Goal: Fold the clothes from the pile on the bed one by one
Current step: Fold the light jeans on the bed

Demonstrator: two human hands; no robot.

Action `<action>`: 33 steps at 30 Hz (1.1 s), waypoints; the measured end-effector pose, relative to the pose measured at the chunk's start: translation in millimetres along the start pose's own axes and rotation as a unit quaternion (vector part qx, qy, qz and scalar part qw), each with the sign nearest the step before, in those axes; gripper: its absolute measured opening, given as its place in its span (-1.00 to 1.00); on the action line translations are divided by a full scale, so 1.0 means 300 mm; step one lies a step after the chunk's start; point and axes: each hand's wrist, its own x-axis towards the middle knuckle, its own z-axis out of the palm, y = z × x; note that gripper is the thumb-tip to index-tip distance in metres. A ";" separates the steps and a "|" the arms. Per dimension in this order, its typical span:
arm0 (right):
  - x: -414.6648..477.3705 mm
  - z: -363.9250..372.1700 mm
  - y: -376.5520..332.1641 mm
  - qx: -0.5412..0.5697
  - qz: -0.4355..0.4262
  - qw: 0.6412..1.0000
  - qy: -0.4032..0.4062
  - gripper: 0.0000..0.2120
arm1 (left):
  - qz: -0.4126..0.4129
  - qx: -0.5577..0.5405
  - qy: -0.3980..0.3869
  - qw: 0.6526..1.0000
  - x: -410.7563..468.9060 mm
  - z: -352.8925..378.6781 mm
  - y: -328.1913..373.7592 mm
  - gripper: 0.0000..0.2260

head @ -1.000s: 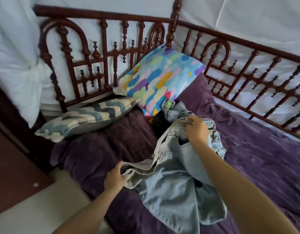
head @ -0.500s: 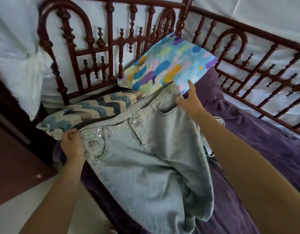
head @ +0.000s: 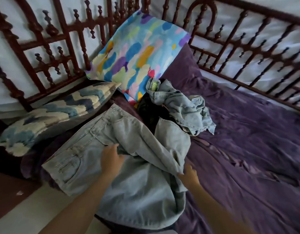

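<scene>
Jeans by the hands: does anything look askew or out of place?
Yes. The light-blue jeans lie slanted and rumpled, one part folded over, lower end hanging off the bed. Behind them, a denim garment sits crumpled on a dark garment.

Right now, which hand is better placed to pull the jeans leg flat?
Probably the right hand: it grips the jeans by the folded leg's edge; the left hand only rests near the seat.

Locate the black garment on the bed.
Head view, centre: the black garment sits in the pile, partly under the crumpled denim garment, just below the multicoloured pillow and beyond the jeans.
</scene>
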 end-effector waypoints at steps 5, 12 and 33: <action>-0.025 0.085 0.171 0.034 0.059 0.997 -0.029 -0.43 | 0.168 0.134 -0.137 0.967 -0.034 0.226 0.155 -0.55; 0.010 0.142 0.202 0.008 0.044 0.999 -0.013 -0.44 | 0.320 0.266 -0.273 0.867 -0.015 0.408 0.316 -0.46; 0.055 -0.067 0.081 0.076 -0.111 0.976 0.173 -0.84 | 0.329 -0.063 -0.327 0.884 0.159 -0.027 0.630 -0.85</action>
